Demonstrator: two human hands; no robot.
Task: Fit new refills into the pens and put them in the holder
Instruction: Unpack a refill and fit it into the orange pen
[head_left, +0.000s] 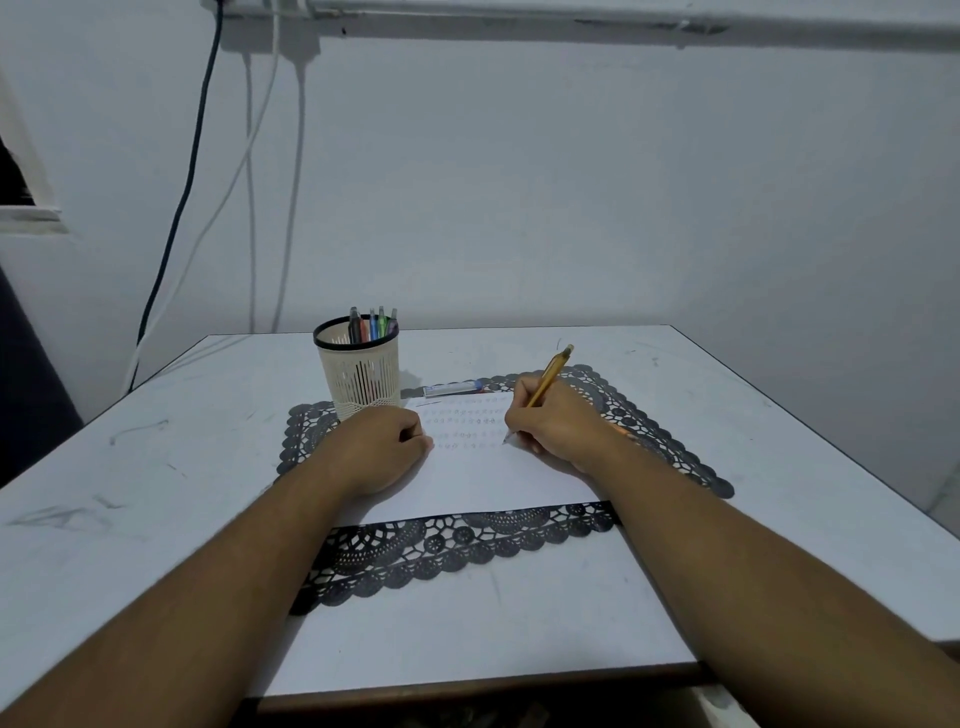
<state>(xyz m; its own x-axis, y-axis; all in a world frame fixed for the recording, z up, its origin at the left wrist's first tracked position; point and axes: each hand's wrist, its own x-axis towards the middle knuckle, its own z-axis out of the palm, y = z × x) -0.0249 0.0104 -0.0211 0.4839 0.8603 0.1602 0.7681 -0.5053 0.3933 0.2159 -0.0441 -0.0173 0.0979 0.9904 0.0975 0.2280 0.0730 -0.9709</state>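
My right hand grips a yellow pen in a writing hold, its tip touching a white sheet of paper marked with rows of small scribbles. My left hand rests as a loose fist on the paper's left side, holding nothing. A cream slotted pen holder with a black rim stands just beyond my left hand and holds several coloured pens. A clear refill packet lies flat behind the paper, right of the holder.
The paper lies on a black lace placemat on a scuffed white table. The table's far edge meets a pale wall, where cables hang down at the left.
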